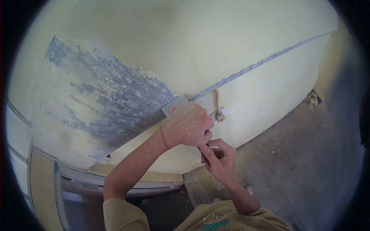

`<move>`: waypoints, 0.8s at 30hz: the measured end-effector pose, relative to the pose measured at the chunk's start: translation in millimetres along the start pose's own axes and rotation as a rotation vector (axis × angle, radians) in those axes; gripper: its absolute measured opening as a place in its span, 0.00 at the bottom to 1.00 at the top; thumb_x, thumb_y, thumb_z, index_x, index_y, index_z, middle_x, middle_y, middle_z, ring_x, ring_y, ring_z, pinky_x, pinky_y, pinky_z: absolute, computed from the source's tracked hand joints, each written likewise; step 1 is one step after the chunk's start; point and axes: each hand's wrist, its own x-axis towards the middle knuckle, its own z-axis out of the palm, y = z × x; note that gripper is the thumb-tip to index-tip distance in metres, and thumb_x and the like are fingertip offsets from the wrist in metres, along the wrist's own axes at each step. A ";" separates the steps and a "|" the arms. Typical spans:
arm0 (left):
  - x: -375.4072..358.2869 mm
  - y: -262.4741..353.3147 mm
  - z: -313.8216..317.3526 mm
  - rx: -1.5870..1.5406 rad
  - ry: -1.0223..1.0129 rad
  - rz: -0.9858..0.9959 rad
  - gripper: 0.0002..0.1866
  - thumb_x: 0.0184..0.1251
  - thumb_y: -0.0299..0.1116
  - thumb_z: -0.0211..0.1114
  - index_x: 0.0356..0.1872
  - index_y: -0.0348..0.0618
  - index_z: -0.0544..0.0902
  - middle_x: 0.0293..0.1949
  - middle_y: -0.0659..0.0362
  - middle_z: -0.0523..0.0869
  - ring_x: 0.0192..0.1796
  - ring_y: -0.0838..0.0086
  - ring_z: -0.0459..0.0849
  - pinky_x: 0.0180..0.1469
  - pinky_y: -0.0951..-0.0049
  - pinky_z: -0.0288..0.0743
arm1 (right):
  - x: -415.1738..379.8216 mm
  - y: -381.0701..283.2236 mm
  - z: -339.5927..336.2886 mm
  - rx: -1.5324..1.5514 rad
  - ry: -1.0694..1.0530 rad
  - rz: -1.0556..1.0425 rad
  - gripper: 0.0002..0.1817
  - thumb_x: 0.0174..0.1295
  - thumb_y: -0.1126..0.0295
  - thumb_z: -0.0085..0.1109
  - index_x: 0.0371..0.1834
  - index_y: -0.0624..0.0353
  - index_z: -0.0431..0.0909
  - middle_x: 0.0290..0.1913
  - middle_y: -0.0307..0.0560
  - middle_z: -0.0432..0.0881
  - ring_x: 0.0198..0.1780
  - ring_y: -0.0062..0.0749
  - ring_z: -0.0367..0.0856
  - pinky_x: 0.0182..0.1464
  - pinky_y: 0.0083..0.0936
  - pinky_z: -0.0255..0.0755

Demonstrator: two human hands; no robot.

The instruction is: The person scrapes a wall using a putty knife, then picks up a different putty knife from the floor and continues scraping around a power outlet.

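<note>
A flat pale blade, seemingly of a scraper (pixel 169 109), lies against the wall at the lower edge of the rough grey patch (pixel 115 92). My left hand (pixel 189 124), dusted with pale flakes and with a thin bracelet at the wrist, is closed round the scraper and hides most of its handle. Just below and to the right, my right hand (pixel 221 163) has its thumb and fingers pinched at the dark handle end under my left fist. The two hands touch or nearly touch.
Right of my left hand a socket with a plug (pixel 220 116) and cable sits on the pale wall (pixel 266 92). A grey stripe slants up to the right. The dusty floor (pixel 285 165) spreads at lower right. Wooden framing (pixel 46 181) stands at lower left.
</note>
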 end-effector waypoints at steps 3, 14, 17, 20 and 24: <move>-0.2 2.7 15.6 0.005 0.030 0.014 0.10 0.42 0.37 0.61 0.15 0.40 0.82 0.17 0.45 0.79 0.24 0.51 0.82 0.31 0.56 0.77 | 0.7 11.9 -4.2 0.013 0.033 -0.060 0.07 0.67 0.70 0.61 0.36 0.64 0.78 0.20 0.37 0.76 0.21 0.13 0.71 0.21 0.16 0.61; 2.1 4.8 19.7 0.007 0.070 0.018 0.12 0.44 0.37 0.62 0.12 0.40 0.79 0.15 0.46 0.77 0.21 0.51 0.81 0.29 0.56 0.75 | 3.2 20.5 -15.7 -0.037 0.002 -0.095 0.06 0.68 0.72 0.60 0.35 0.64 0.77 0.19 0.40 0.77 0.16 0.11 0.66 0.16 0.15 0.56; -0.2 3.8 19.5 0.015 0.031 -0.011 0.12 0.44 0.37 0.62 0.12 0.40 0.78 0.15 0.46 0.77 0.22 0.51 0.81 0.29 0.55 0.75 | 4.8 18.0 -10.1 -0.004 0.001 -0.112 0.07 0.68 0.72 0.60 0.34 0.64 0.77 0.19 0.40 0.77 0.16 0.11 0.66 0.16 0.15 0.56; -1.2 1.1 21.0 0.012 0.032 0.004 0.12 0.44 0.37 0.62 0.12 0.40 0.79 0.15 0.47 0.78 0.22 0.52 0.81 0.29 0.55 0.75 | 4.0 23.2 -6.8 0.027 0.023 -0.105 0.08 0.67 0.72 0.60 0.32 0.64 0.77 0.19 0.40 0.77 0.16 0.11 0.66 0.16 0.15 0.56; -1.5 -3.8 27.8 0.080 -0.022 0.004 0.12 0.43 0.39 0.62 0.14 0.40 0.82 0.16 0.48 0.79 0.23 0.55 0.83 0.28 0.55 0.77 | 12.4 37.0 -0.9 0.001 0.045 -0.179 0.09 0.67 0.71 0.60 0.32 0.64 0.76 0.19 0.40 0.77 0.15 0.12 0.67 0.16 0.14 0.56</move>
